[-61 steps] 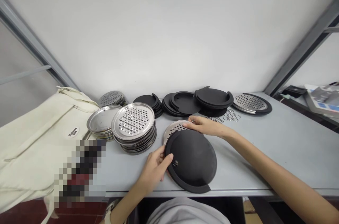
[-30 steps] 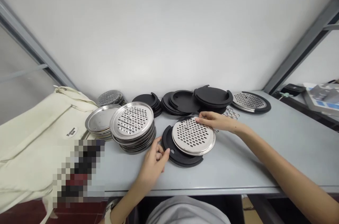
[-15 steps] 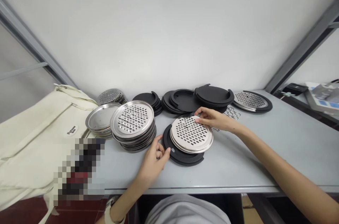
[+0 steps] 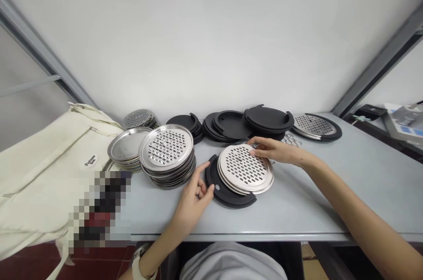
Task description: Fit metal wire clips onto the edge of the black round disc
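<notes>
My right hand pinches the far right edge of a small stack of round metal grater plates, thumb on top and fingers behind the rim. The plates lie tilted and off-centre on a round black tray with a raised, broken rim and a small hole. My left hand is at the tray's left edge with thumb and index finger apart and the other fingers curled. Whether its fingertips touch the tray is hard to tell. Left of it stands a tall stack of grater plates, rough side up.
Shiny metal discs and another grater stack sit behind left. Black trays line the wall. A grater plate in a black tray lies at right, near metal rings. A cream bag covers the left side.
The grater plates have slid right across the black tray with my right hand, uncovering more of its left part. My left index finger has straightened and lifted slightly.
</notes>
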Demonstrator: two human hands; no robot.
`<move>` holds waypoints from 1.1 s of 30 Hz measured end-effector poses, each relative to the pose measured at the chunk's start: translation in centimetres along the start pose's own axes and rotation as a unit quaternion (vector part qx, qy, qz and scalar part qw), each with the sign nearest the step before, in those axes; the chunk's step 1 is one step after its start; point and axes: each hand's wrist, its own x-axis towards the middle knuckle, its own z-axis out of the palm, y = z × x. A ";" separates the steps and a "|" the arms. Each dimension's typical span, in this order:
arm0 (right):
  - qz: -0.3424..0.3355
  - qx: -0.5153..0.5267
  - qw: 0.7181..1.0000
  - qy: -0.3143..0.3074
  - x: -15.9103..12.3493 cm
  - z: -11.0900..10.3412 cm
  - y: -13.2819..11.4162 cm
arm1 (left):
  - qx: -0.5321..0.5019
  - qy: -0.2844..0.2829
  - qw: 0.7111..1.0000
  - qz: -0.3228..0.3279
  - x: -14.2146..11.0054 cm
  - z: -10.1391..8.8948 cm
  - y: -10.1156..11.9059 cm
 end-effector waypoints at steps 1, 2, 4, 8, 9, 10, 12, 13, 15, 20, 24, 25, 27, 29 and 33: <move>0.009 0.002 1.000 0.002 -0.1 -0.2 0.1 | 0.032 -0.008 0.999 0.009 0.0 0.0 0.1; 0.017 0.004 1.000 0.004 -0.2 -0.4 0.2 | 0.066 -0.015 0.998 0.016 -0.1 -0.1 0.3; 0.023 0.003 1.000 0.004 -0.3 -0.7 0.3 | 0.121 -0.018 0.992 0.021 -0.1 -0.1 0.4; 0.012 -0.009 1.000 -0.011 -0.5 -0.6 0.0 | 0.204 0.021 0.978 0.048 -0.3 -0.2 0.6; 0.009 -0.012 1.000 -0.015 -0.6 -0.5 -0.1 | 0.219 0.031 0.973 0.057 -0.4 -0.2 0.6; 0.008 -0.015 1.000 -0.017 -0.6 -0.4 -0.3 | 0.230 0.038 0.970 0.063 -0.4 -0.3 0.6; 0.007 -0.019 1.000 -0.021 -0.7 -0.1 -0.5 | 0.236 0.042 0.969 0.066 -0.4 -0.3 0.7; 0.006 -0.020 1.000 -0.022 -0.7 0.0 -0.6 | 0.235 0.040 0.969 0.065 -0.4 -0.3 0.7; 0.002 -0.020 1.000 -0.022 -0.7 0.2 -0.7 | 0.232 0.037 0.970 0.063 -0.4 -0.3 0.7; 0.007 -0.034 0.999 -0.008 -0.7 0.5 -0.8 | 0.230 0.039 0.970 0.068 -0.3 -0.3 0.7; 0.007 -0.040 0.999 0.015 -0.5 0.7 -0.7 | 0.218 0.036 0.973 0.065 -0.3 -0.3 0.6; 0.008 -0.037 0.999 0.020 -0.4 0.7 -0.7 | 0.210 0.039 0.975 0.062 -0.4 -0.3 0.5; 0.011 -0.022 0.999 0.026 -0.2 0.8 -0.5 | 0.187 0.055 0.979 0.051 -0.4 -0.2 0.2; 0.008 -0.006 1.000 0.023 -0.2 0.8 -0.5 | 0.157 0.071 0.984 0.038 -0.5 -0.1 -0.1; -0.030 0.012 0.999 -0.026 -0.7 1.1 -1.3 | 0.115 0.076 0.990 0.030 -0.4 0.0 -0.5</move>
